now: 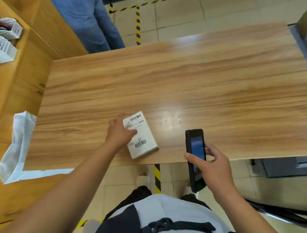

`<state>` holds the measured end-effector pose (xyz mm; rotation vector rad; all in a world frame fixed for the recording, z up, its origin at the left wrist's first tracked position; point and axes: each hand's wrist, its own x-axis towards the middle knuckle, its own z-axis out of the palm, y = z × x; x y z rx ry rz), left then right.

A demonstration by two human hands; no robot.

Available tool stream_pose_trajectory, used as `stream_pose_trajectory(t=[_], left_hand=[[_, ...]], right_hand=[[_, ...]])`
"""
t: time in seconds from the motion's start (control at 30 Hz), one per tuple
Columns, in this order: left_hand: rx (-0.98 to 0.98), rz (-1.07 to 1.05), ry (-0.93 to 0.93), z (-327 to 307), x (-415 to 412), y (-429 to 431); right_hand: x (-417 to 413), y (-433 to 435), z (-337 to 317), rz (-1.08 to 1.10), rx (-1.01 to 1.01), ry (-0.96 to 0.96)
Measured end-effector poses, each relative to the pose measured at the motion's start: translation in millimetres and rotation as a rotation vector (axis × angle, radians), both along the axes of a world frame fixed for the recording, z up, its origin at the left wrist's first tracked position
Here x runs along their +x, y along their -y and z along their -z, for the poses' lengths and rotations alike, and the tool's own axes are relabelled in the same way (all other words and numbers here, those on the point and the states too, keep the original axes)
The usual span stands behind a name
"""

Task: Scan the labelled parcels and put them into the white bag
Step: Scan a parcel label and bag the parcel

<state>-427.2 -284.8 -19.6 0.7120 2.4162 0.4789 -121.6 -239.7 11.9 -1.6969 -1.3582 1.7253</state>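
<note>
Parcel [146, 134] (white, two barcodes) gripped by left fingers [121, 117]; right fingers [192, 157] clasp scanner [196, 145].

Open tabletop [190, 78] stretches beyond the parcel [143, 134]; white bag [18, 141] flanks its left edge.

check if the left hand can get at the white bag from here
Probably yes. The left hand holds the parcel near the front edge of the table, and the white bag sits at the near left corner on that same side, with only bare tabletop between them.
</note>
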Motion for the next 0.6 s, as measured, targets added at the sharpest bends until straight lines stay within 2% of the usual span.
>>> stream_pose_trajectory(t=[0.07,0.13,0.27,0.37,0.5,0.6], left_hand=[[0.092,-0.148,0.081,12.7,5.8,24.9],[0.162,-0.177,0.104,23.2,3.0,40.5],[0.274,-0.118,0.259,31.4,-13.9,42.9],[0.255,-0.029,0.318,39.2,-27.6,39.8],[0.232,0.095,0.351,49.8,-43.6,39.0],[0.254,0.163,0.368,54.2,-49.4,37.3]], right_hand=[[-6.6,0.7,-5.1,-0.002,0.006,0.032],[-15.8,2.4,-12.1,-0.032,0.009,0.095],[-39.4,3.3,-37.9,-0.217,0.115,0.277],[-59.9,-4.8,-62.9,-0.446,0.147,0.471],[-94.4,-16.1,-95.6,-0.739,0.062,0.724],[-116.0,-18.1,-106.2,-0.846,-0.016,0.843]])
